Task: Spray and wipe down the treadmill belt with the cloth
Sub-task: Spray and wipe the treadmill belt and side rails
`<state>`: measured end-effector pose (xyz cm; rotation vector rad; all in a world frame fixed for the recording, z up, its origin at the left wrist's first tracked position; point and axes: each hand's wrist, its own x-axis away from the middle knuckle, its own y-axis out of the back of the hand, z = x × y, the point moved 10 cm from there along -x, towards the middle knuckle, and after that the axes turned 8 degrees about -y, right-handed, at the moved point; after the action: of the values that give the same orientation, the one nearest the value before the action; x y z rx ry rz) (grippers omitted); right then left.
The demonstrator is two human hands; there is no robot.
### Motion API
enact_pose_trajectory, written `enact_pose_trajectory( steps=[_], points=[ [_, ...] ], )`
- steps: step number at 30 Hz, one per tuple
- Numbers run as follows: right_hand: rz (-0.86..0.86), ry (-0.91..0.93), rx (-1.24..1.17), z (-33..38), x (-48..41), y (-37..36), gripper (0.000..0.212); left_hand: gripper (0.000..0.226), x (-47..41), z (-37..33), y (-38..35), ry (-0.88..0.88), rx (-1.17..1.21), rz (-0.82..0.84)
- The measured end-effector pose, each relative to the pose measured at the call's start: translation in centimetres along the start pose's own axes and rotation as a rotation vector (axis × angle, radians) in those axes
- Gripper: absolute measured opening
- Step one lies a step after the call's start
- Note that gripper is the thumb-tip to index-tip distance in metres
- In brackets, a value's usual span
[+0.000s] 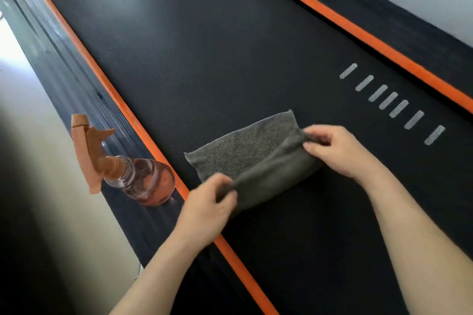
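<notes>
- my left hand [212,202] pinches the near-left corner of the grey cloth [253,151], fingers curled round the fabric; my right hand [337,148] grips the cloth's right end between thumb and fingertips
- the cloth lies across the black treadmill belt [204,59]; its near fold is drawn taut between both hands, its far edge lies flat on the belt
- the spray bottle [143,179], clear-bodied with an orange trigger head, sits on the ribbed side rail [64,71], just left of the orange stripe [102,77] and near my left hand, touching neither hand
- a row of white dashes [391,105] marks the belt beyond my right hand
- pale floor [25,110] runs along the treadmill's left side
</notes>
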<state>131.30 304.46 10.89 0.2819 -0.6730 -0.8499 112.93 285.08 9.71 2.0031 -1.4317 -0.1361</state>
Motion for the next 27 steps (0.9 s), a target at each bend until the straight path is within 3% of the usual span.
enact_pose_trajectory(
  steps=[3,5,7,9,11,13,17,21,27],
  points=[
    [-0.337,0.031,0.062,2.7,-3.0,1.7,0.032,0.03,-0.7,-3.6,6.0,-0.103,-0.201,-0.491],
    [-0.513,0.014,0.275,4.3,-3.3,1.5,0.054,0.045,-1.5,-5.8,6.5,-0.232,-0.337,-0.564],
    [-0.5,0.034,0.5,5.5,-3.5,-1.6,0.069,0.047,-3.2,-5.5,3.7,-0.315,-0.457,-0.423],
    [-0.311,0.008,0.687,4.1,-4.4,-6.6,0.081,0.056,-4.1,-2.7,-0.4,-0.268,-0.579,-0.201],
    [-0.169,-0.043,0.8,1.6,-5.1,-10.1,0.079,0.065,-3.9,-0.1,-2.9,-0.2,-0.651,-0.059],
    [-0.151,-0.044,0.83,0.5,-4.8,-10.6,0.069,0.063,-3.1,0.9,-4.2,-0.182,-0.687,0.026],
    [-0.147,-0.051,0.847,-1.2,-0.9,-9.3,0.058,0.063,0.9,-0.4,-6.6,-0.297,-0.752,0.109],
    [-0.2,-0.113,0.829,-4.2,3.7,-7.2,0.056,0.051,5.1,-1.5,-10.1,-0.309,-0.643,0.253],
    [-0.192,-0.018,0.737,-2.1,0.3,-9.2,0.057,0.055,1.6,-2.2,-8.4,-0.321,-0.714,0.115]
  ],
)
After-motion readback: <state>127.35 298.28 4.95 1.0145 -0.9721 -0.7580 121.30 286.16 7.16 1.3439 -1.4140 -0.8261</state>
